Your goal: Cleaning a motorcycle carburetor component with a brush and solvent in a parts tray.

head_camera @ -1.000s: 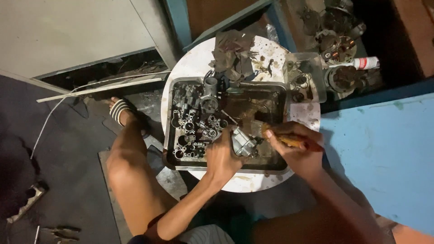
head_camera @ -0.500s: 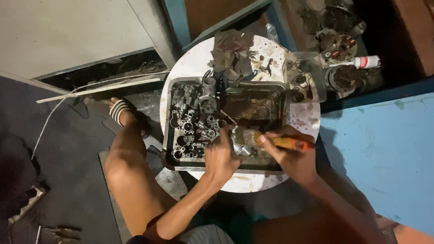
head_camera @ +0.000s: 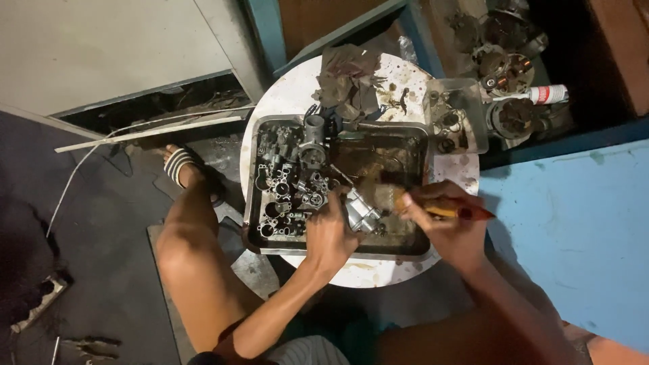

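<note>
A metal tray [head_camera: 251, 177] rests on a round white table [head_camera: 291, 91]. Its left half holds several grey metal engine parts [head_camera: 287, 186]; its right half holds dirty brown liquid [head_camera: 378, 165]. My left hand [head_camera: 331, 230] grips a small silver metal part [head_camera: 362, 213] at the tray's near middle. My right hand [head_camera: 449, 226] holds an orange-handled brush [head_camera: 439, 211] whose head touches that part over the liquid.
Dirty rags [head_camera: 348, 81] lie at the table's far side, beside a clear plastic box [head_camera: 453, 111] of small parts. Round metal parts and a white spray can [head_camera: 544, 93] sit at the right. A blue panel [head_camera: 574, 230] stands close right. My sandalled foot [head_camera: 182, 165] is left of the table.
My right hand with the brush has shifted slightly back and forth against the silver part. My left hand stays on the part.
</note>
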